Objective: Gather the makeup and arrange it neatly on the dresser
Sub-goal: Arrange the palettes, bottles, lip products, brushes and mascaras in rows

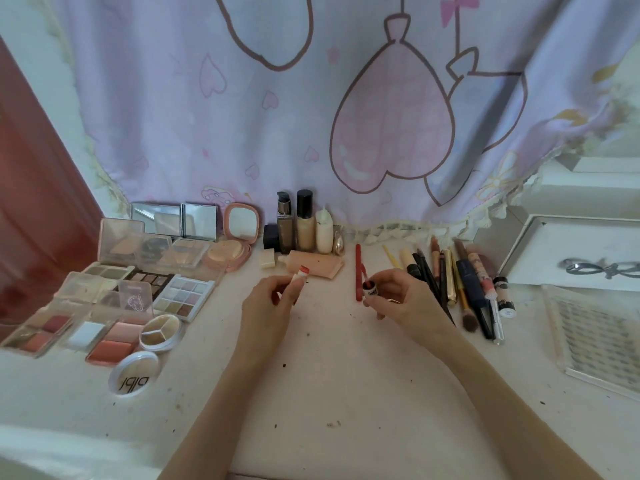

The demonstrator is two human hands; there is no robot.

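My left hand (266, 303) pinches a small lip gloss tube (300, 276) with a white body and a red end, held tilted above the dresser top (329, 368). My right hand (398, 299) grips the tube's dark cap with its red applicator wand (367, 287), apart from the tube. Several open eyeshadow and blush palettes (114, 296) lie in a group at the left. Foundation bottles (301, 223) stand upright at the back. A row of pencils, brushes and tubes (460, 282) lies to the right of my right hand.
A red pencil (358, 271) lies between my hands, farther back. A peach tube (315, 265) lies in front of the bottles. A white woven basket (599, 337) and a white drawer box (571, 251) stand at the right. A patterned curtain (311, 98) hangs behind.
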